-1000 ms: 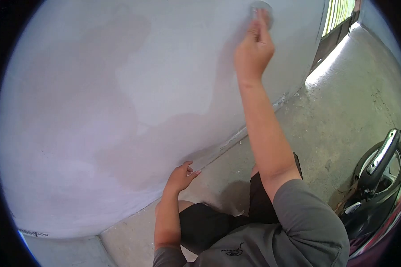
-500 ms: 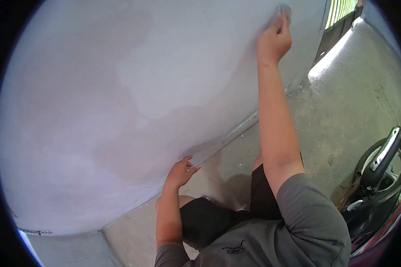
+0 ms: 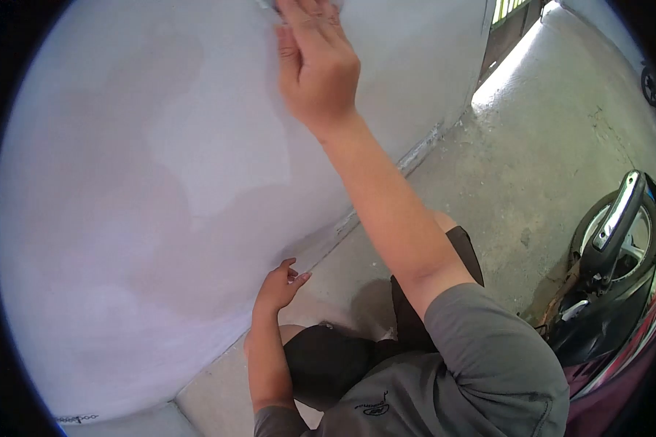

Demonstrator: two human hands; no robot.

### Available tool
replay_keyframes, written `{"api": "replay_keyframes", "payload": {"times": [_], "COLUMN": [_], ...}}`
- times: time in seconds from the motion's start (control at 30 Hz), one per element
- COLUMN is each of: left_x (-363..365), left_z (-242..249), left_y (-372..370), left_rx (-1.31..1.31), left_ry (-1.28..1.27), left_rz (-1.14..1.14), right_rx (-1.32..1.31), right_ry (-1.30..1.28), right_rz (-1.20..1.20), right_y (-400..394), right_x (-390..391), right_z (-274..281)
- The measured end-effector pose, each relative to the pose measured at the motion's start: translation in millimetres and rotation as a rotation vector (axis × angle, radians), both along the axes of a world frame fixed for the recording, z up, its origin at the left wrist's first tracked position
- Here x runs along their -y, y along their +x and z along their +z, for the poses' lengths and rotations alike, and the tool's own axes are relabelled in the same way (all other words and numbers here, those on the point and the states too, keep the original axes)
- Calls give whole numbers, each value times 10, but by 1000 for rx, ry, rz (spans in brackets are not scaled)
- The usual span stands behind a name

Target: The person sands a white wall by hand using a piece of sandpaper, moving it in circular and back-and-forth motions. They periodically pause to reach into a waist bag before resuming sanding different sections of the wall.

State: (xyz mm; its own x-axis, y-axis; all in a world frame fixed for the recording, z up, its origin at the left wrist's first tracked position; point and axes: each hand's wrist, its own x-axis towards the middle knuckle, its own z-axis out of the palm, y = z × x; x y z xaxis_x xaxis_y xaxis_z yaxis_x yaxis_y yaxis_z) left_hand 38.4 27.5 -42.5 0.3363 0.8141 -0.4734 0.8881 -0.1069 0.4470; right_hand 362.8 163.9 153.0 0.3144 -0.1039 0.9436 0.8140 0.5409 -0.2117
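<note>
My right hand [image 3: 322, 73] reaches up to the pale wall [image 3: 219, 124], its fingers pressed over a thin greyish piece [image 3: 268, 4] held flat against the surface. Only an edge of that piece shows beside the fingers at the top of the view, so I cannot tell its kind. Low down, my left hand [image 3: 280, 285] hangs near the foot of the wall, fingers loosely bent and apart, with nothing in it. Uneven lighter and darker patches spread over the wall, and the shadow of my arm falls on it.
Along the wall's base runs a rough, chipped edge [image 3: 419, 149] meeting the concrete floor [image 3: 503, 189]. A motorbike's wheel and exhaust [image 3: 619, 218] stand at the right. A slatted gate [image 3: 509, 11] is at the top right, and a chain [image 3: 76, 419] lies at the lower left.
My right hand has swept left across the wall with the greyish piece. The view has shifted a little, with more of the motorbike showing. My left hand keeps about the same pose.
</note>
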Motion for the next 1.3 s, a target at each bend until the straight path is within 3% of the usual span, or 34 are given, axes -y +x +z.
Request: {"api": "replay_keyframes", "payload": {"times": [0.07,0.1,0.17,0.23,0.37,0.43,0.5,0.63,0.7,0.8,0.87,0.93,1.0,1.1,1.17,1.2,1.27,1.3], "left_x": [7,20,39,33,21,6,3,19,20,25,37,55,56,28,8,-10,-33,-46], "left_z": [18,43,51,47,2,-6,1,-53,-43,-47,-47,-42,-78,-89,-103,-111,-143,-180], "left_y": [-27,-31,-48,-65,-53,-34,-8,-3,16,4,-8,-21,-60,-60,-13,5,43,58], "left_rx": [13,4,1,10,25,19,15,14,4,-20,-33,-36,-22,-27,-39,-52,-71,-69], "left_ry": [7,19,33,28,59,40,38,59,53,35,27,22,29,33,32,22,6,-4], "left_rz": [7,14,28,36,1,-14,-12,16,10,3,6,22,30,24,20,5,-18,-21], "right_rx": [86,-211,-565,-930,-1190,-1265,-1409,-775,-355,-366,-507,-690,-910,-956,-1217,-1217,-1033,-922], "right_ry": [111,-88,-46,-247,-258,-264,-92,-313,-284,-196,-265,-126,-292,-407,-511,-512,-551,-435], "right_rz": [-377,-141,-65,106,160,144,379,186,-80,31,47,-190,-139,-184,92,89,-142,-141], "right_y": [269,201,477,826,1275,1332,1363,800,539,568,756,1123,1439,1815,1943,1923,1801,1775], "right_x": [-215,-17,-158,-68,-241,-229,-254,258,74,72,4,-286,-299,-334,-305,-296,-267,-297], "right_z": [-198,-187,-346,-436,-963,-951,-929,-20,-11,-144,-300,-664,-997,-1606,-1767,-1698,-1368,-1237]}}
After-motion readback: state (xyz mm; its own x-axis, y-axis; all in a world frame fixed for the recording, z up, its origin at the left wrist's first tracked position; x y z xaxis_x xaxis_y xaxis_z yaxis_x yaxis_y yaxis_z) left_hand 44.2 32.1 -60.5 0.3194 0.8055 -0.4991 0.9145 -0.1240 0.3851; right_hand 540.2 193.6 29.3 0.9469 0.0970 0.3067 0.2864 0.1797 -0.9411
